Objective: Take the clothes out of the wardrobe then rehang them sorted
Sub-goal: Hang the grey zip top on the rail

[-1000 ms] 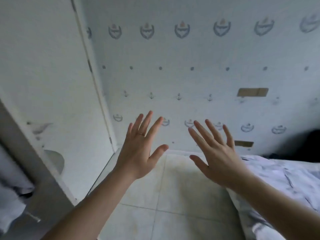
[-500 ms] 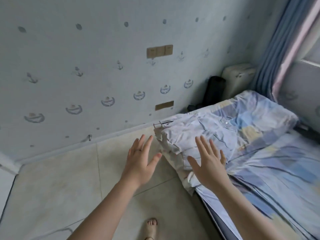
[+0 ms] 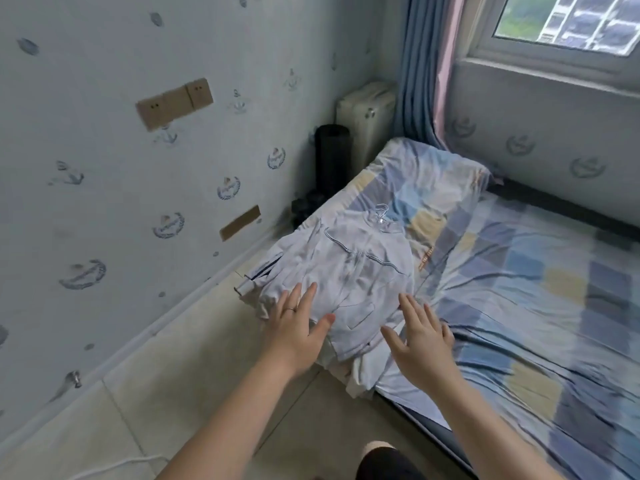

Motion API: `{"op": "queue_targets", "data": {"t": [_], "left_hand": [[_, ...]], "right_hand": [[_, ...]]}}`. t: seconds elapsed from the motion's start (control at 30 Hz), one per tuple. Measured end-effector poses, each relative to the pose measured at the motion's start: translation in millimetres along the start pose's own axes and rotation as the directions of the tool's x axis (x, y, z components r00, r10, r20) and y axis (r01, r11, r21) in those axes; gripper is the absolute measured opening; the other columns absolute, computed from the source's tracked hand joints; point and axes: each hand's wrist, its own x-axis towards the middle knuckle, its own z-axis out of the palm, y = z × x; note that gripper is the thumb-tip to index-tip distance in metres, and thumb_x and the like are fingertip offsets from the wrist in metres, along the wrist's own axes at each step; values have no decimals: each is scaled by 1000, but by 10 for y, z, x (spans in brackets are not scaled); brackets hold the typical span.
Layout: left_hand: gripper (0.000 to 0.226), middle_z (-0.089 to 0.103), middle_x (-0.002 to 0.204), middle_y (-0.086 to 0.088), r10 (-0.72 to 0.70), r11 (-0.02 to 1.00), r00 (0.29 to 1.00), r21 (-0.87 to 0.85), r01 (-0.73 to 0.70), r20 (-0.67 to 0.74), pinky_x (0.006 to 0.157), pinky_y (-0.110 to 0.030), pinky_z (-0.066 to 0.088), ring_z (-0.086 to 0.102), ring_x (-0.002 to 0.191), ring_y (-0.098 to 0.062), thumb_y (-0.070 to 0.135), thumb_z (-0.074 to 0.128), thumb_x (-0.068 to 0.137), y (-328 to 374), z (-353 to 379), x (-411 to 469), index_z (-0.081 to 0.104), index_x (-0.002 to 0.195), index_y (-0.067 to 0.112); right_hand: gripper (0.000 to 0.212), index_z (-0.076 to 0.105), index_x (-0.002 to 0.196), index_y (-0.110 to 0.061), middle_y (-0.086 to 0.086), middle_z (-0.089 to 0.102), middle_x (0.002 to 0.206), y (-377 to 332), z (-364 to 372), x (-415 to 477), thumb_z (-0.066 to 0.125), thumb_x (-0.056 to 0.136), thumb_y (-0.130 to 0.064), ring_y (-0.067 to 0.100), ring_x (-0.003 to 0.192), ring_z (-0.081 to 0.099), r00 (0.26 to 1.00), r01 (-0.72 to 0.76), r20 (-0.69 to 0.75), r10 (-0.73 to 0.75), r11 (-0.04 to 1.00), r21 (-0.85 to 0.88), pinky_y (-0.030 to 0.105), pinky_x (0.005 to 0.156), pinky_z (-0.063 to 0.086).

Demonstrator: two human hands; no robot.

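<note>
A pile of pale grey-white clothes (image 3: 360, 271) lies on the near corner of the bed, the top garment a zip-up top still on a clear hanger (image 3: 381, 216). Part of the pile droops over the bed's edge toward the floor. My left hand (image 3: 298, 327) hovers over the pile's left lower side, fingers spread, a ring on one finger. My right hand (image 3: 422, 337) is held out over the pile's right lower edge, fingers apart and empty. The wardrobe is out of view.
The bed (image 3: 519, 306) with a blue, yellow and grey checked sheet fills the right. A patterned wall (image 3: 104, 168) with sockets runs along the left. A black cylinder (image 3: 332, 157) and a white radiator (image 3: 367, 119) stand in the corner by the curtain (image 3: 422, 71). Tiled floor (image 3: 173, 393) lies below.
The view has swung right from the wardrobe side and wall to the bed. Both hands, still spread and empty, have come over the clothes pile.
</note>
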Motion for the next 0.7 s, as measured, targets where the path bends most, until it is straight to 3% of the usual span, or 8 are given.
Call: {"op": "queue_targets", "data": {"t": [0.13, 0.7], "left_hand": [[70, 1, 167, 11, 17, 999, 996, 29, -20, 85, 124, -45, 1, -10, 152, -11, 63, 36, 97, 61, -6, 608, 9, 158, 41], [67, 2, 166, 13, 3, 999, 963, 37, -13, 269, 124, -43, 8, -10, 151, -9, 59, 39, 99, 553, 180, 3312, 11, 157, 41]], "right_hand": [[72, 2, 157, -34, -13, 4, 164, 49, -1, 504, 36, 98, -58, 16, 151, -4, 997, -76, 3, 76, 997, 10, 47, 121, 2], [72, 0, 157, -32, -11, 4, 164, 330, -306, 3061, 35, 99, -56, 19, 152, -1, 971, -192, 144, 191, 981, -9, 49, 121, 5]]}}
